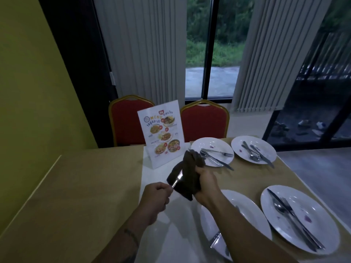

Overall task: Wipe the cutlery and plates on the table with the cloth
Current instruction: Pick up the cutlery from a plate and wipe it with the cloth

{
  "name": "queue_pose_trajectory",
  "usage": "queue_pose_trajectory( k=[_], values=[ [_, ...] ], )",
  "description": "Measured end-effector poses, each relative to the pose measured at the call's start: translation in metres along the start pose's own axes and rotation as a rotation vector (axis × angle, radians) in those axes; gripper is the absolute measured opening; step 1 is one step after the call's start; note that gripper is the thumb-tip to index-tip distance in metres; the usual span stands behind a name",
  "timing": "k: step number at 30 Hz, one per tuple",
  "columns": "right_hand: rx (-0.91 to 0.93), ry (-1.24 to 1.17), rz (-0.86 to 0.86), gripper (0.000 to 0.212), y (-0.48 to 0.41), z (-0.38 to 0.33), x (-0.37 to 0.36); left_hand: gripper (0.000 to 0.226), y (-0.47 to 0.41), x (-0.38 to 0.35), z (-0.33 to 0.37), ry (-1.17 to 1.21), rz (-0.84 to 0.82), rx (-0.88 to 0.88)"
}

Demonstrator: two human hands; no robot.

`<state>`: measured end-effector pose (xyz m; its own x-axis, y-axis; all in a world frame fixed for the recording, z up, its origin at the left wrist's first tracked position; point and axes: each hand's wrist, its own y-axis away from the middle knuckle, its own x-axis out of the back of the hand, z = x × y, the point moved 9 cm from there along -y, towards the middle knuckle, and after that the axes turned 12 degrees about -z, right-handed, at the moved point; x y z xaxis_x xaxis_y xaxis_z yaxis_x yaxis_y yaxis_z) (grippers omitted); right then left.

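Gripping a dark cloth (187, 172) above the middle of the worktop (85, 177), the right hand (206, 185) has its fingers curled round the bunched fabric, which hangs from the fist in loose folds. The left hand (155, 196) pinches the handle end of a shiny piece of cutlery (177, 180) between thumb and fingers. The other end of that piece lies against the cloth, and it is too blurred to tell whether it is a knife, a fork or a spoon. Both hands are held up off the worktop, just in front of an upright menu stand (161, 133) printed with pictures of dishes. Four white plates lie to the right. The far left plate (199, 144) carries a fork (222, 153) and a knife (218, 161), and the cloth's upper edge overlaps its near rim in this view. The far right plate (267, 147) beside it holds several crossed pieces of cutlery and a small purple smear. The near right plate (321, 211) bears a knife, fork and spoon laid together lengthwise, with purple marks on its surface. The near left plate (254, 219) is partly hidden under the right forearm, and some cutlery shows at its near edge. Two red chairs with gold frames, the left chair (129, 120) and the right chair (206, 122), stand behind the worktop before a window with vertical blinds (144, 44).
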<state>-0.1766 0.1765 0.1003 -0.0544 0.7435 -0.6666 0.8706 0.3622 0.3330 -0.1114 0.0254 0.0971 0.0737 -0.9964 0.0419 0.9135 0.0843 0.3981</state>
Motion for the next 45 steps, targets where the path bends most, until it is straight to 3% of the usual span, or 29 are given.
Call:
queue_pose_trajectory(
  k=[5,8,11,15,18,20,23,26,28,36,42,45],
  values=[
    [0.13,0.084,0.108,0.033,-0.005,-0.007,-0.009,0.013,0.009,0.001,0.002,0.131,-0.131,0.029],
    [0.069,-0.058,0.091,0.032,-0.002,-0.001,-0.016,0.015,0.01,-0.003,0.007,0.2,-0.167,0.043],
    [-0.026,-0.135,-0.032,0.028,0.004,0.005,-0.033,0.013,0.008,-0.005,0.009,0.29,-0.185,0.049],
    [-0.095,0.199,-0.079,0.024,-0.001,-0.001,-0.031,0.015,0.004,-0.001,0.009,0.302,-0.171,0.058],
    [-0.083,0.572,0.078,0.029,-0.012,-0.01,-0.02,0.021,0.002,0.001,0.002,0.222,-0.114,0.071],
    [-0.054,0.731,0.157,0.044,-0.015,-0.014,-0.017,0.022,0.002,-0.003,-0.005,0.201,-0.089,0.088],
    [-0.036,0.499,0.14,0.06,-0.015,-0.007,-0.014,0.02,0.001,-0.005,-0.01,0.228,-0.075,0.11],
    [-0.084,0.25,0.104,0.038,-0.011,0.003,-0.012,0.02,-0.001,-0.001,-0.009,0.217,-0.071,0.122],
    [-0.101,0.191,0.065,0.033,-0.006,0.007,-0.015,0.021,-0.001,0.001,-0.007,0.216,-0.08,0.117],
    [-0.138,0.498,-0.181,0.026,-0.002,0.002,-0.044,0.018,0.001,0.005,-0.013,0.218,-0.119,0.123],
    [0.111,1.004,0.004,0.02,-0.003,-0.014,-0.043,0.019,0.008,0.0,-0.006,0.201,-0.168,0.08],
    [0.263,1.017,0.152,0.039,0.005,-0.025,-0.048,0.02,0.01,-0.004,-0.005,0.218,-0.184,0.068]
  ],
)
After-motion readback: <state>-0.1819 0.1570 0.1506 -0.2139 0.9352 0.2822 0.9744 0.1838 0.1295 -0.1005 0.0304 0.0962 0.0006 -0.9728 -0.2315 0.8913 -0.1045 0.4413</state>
